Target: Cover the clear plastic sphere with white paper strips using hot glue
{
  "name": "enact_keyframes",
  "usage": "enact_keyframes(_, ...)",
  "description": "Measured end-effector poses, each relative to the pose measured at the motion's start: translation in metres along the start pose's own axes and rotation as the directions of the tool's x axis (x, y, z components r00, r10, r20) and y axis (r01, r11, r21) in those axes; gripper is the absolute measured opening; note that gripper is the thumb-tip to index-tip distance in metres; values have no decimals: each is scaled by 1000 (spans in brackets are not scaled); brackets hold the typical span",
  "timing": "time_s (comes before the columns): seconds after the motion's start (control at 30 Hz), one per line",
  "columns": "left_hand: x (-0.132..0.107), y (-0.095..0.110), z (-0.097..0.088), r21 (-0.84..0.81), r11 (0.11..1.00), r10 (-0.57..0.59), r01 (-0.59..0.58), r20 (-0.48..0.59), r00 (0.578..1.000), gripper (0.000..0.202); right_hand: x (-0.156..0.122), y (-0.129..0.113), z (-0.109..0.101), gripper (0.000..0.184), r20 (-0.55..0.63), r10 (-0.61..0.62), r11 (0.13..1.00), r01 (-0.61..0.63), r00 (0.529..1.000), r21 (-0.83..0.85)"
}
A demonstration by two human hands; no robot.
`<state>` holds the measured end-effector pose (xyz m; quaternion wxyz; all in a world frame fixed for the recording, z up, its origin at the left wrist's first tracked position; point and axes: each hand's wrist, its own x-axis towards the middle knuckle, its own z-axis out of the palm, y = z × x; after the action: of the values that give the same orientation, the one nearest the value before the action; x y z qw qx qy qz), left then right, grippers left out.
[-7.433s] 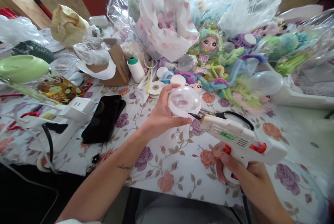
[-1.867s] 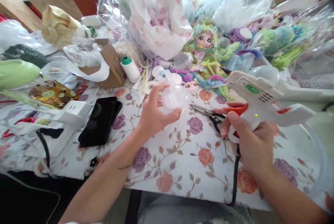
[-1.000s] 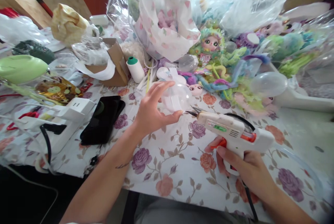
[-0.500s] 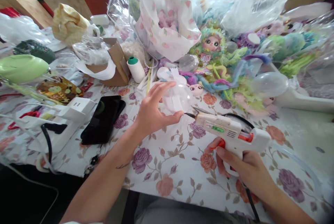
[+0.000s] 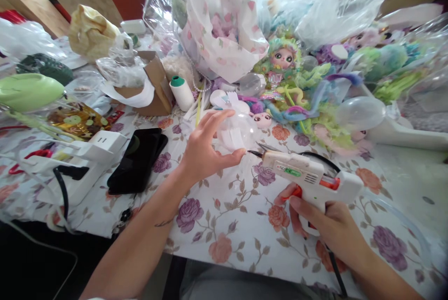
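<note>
My left hand (image 5: 205, 148) grips a clear plastic ball (image 5: 240, 132) with white ribbon stuck on it, thumb under and fingers over, above the flowered tablecloth (image 5: 224, 216). In my right hand (image 5: 324, 227) is a white hot glue gun (image 5: 308, 179) with an orange trigger; my fingers wrap its handle. The gun's dark nozzle points left, its tip close to the ball's lower right edge beside my left thumb. Its black cord hangs down past my right wrist.
Scissors (image 5: 308, 154) lie behind the glue gun. A black phone (image 5: 138, 157) and a white power strip (image 5: 84, 160) sit to the left. Dolls (image 5: 280, 59), plastic bags, a thread spool (image 5: 181, 92) and a cardboard box (image 5: 156, 83) crowd the back of the table.
Two seconds ago the glue gun was raised off to the right; it has come down and left, its nozzle now at the ball. In the last half second almost nothing moved.
</note>
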<state>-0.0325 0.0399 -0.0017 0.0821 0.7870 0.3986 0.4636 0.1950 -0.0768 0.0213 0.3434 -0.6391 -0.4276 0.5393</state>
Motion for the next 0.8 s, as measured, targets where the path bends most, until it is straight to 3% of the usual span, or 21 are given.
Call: enact_keyframes(0.8, 0, -1, 0, 75, 995, 65, -66, 6, 998, 66, 2, -1, 1, 42, 3, -12, 998, 12, 1000, -57)
